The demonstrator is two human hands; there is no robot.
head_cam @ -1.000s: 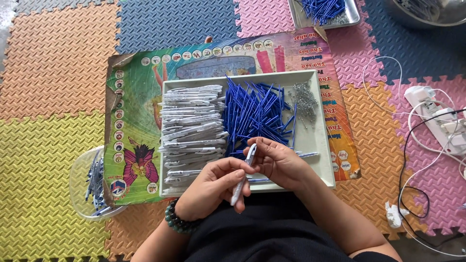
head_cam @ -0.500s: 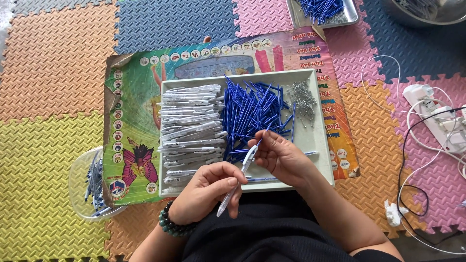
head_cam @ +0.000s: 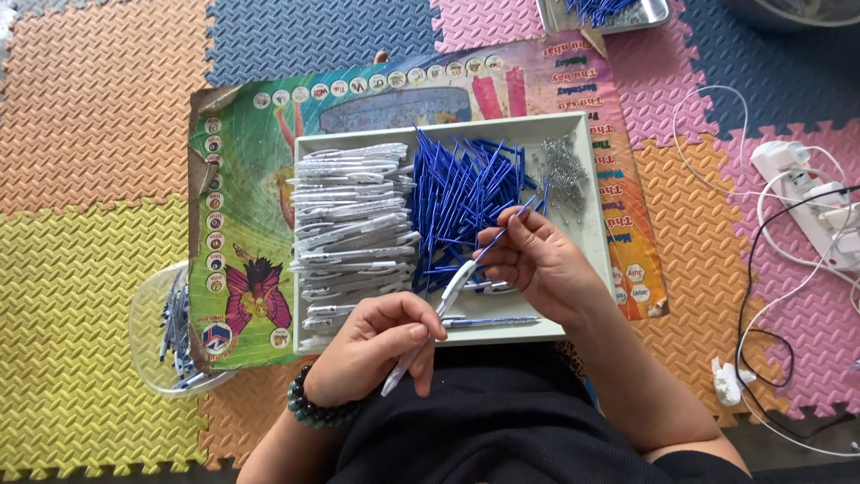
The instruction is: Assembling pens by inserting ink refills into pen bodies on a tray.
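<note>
— Holding a white pen barrel [head_cam: 428,323], is that what the left hand [head_cam: 376,345] is doing?

— Yes, its fingers are curling round the barrel, thumb and forefinger pinching it near the middle, the barrel slanting up toward the tray [head_cam: 587,193].

— And the right hand [head_cam: 537,264]?

— It is pinching a thin blue refill [head_cam: 512,220] between thumb and fingertips, the other fingers bending loosely. The refill's lower end is meeting the open top of the barrel, just over the tray's near edge.

— What is lying in the tray?

— White barrels [head_cam: 354,229] are stacking up on its left side, loose blue refills [head_cam: 457,193] are piling in the middle, and a small heap of metal springs [head_cam: 563,170] is sitting at the far right corner. One finished-looking pen [head_cam: 493,321] is lying along the near rim.

— Anything around it?

— The tray is resting on a colourful printed poster [head_cam: 242,224] over foam floor mats [head_cam: 90,108]. A clear plastic bowl [head_cam: 148,314] with more pens is sitting to the left, partly under the poster's edge. A white power strip [head_cam: 811,202] with cables is lying well apart on the right.
</note>
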